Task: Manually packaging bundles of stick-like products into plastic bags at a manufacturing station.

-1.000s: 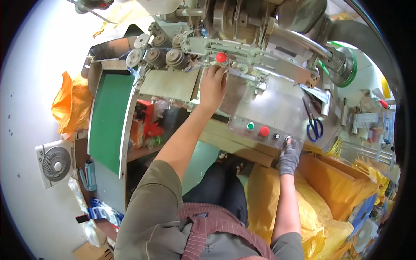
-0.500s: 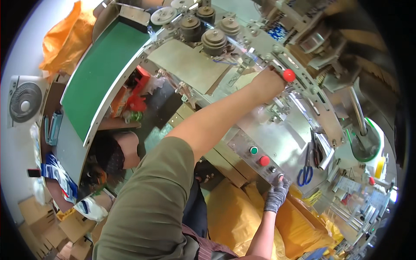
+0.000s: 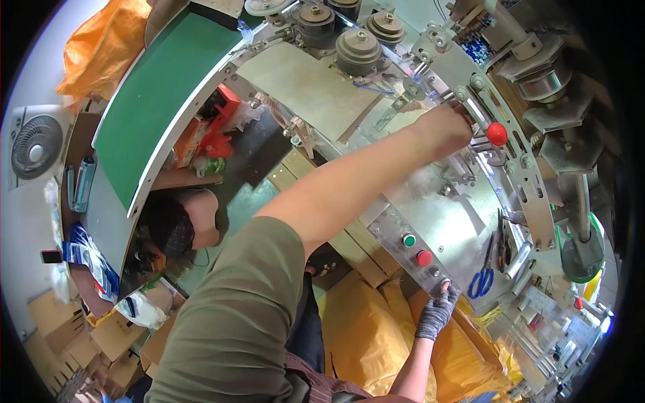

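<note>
My left hand (image 3: 449,129) is bare and reaches across the metal machine bed, under an olive sleeve. It is by the slotted rail, a little left of a red ball knob (image 3: 496,133). Its fingertips are hidden among the machine parts, so what they touch or hold does not show. My right hand (image 3: 435,314) wears a grey glove with bare fingertips. One fingertip rests on a small round button (image 3: 445,283) at the near end of the control panel (image 3: 393,225). A green button (image 3: 409,240) and a red button (image 3: 424,258) sit farther up that panel.
Blue-handled scissors (image 3: 482,282) and pliers (image 3: 502,247) lie on the bed's right side. Stacked round weights (image 3: 357,52) stand at the back. A green conveyor belt (image 3: 158,101) runs along the left. Yellow sacks (image 3: 359,336) stand below the panel. A person (image 3: 176,225) is beyond the belt.
The view has shifted, so the machine appears farther right and nearer. My left hand stays at the rail, now slightly farther from the red knob. My right fingertip remains on the button.
</note>
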`<state>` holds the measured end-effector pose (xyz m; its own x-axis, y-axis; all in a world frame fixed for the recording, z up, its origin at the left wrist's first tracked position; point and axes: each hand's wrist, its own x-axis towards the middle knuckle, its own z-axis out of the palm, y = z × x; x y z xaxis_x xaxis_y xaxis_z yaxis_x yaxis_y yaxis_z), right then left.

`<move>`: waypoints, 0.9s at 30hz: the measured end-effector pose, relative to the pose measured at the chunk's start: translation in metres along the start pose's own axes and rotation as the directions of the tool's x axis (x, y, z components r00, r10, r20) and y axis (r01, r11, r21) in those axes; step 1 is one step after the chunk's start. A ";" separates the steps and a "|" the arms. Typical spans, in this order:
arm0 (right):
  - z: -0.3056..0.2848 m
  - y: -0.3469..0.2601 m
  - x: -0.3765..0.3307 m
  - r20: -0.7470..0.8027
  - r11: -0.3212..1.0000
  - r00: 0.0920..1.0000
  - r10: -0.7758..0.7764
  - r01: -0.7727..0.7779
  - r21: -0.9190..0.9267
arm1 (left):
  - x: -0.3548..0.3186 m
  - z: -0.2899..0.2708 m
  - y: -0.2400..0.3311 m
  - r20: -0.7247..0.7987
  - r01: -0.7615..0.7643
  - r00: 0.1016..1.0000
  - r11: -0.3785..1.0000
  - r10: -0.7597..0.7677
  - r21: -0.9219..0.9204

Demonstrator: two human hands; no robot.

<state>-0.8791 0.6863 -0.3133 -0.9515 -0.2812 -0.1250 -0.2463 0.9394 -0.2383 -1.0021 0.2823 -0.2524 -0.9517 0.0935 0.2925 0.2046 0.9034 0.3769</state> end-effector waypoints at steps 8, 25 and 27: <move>-0.004 -0.009 0.000 0.012 0.999 1.000 -0.018 0.019 -0.050 | -0.010 0.005 -0.011 -0.153 -0.063 0.987 0.987 0.040 -0.148; -0.005 -0.003 0.002 0.084 0.996 0.993 0.085 -0.087 0.024 | -0.005 -0.001 0.003 -0.112 -0.030 0.993 1.000 0.029 -0.007; -0.004 -0.003 0.002 0.077 0.997 0.995 0.070 -0.071 0.013 | -0.006 0.000 -0.001 -0.136 -0.052 0.989 0.999 0.053 0.013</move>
<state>-0.8809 0.6835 -0.3087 -0.9492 -0.2294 -0.2153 -0.1758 0.9543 -0.2415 -0.9965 0.2809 -0.2543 -0.8993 0.0837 0.4293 0.2511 0.9025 0.3499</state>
